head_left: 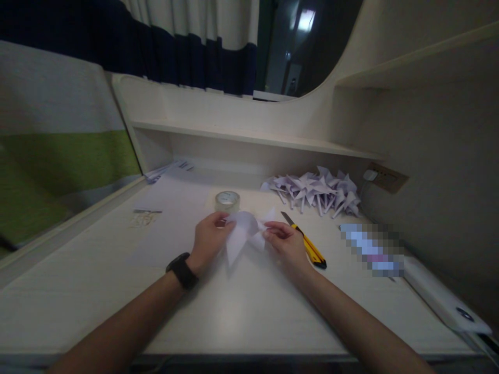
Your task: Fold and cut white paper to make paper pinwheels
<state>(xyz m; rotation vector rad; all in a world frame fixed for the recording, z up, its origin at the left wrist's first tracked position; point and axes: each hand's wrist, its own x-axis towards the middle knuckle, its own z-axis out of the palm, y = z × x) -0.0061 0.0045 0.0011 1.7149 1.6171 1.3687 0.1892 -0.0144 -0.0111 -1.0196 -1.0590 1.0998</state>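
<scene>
Left hand (pixel 209 238) and right hand (pixel 284 243) pinch white pointed folded paper (pixel 245 232) between them; clear tape roll (pixel 227 200) behind.

Both forearms are bare with no sleeves in view, the left hand (pixel 209 240) and right hand (pixel 287 245) wear no gloves or rings that can be made out, and a black watch (pixel 182 270) with a wide band circles the left wrist.
</scene>
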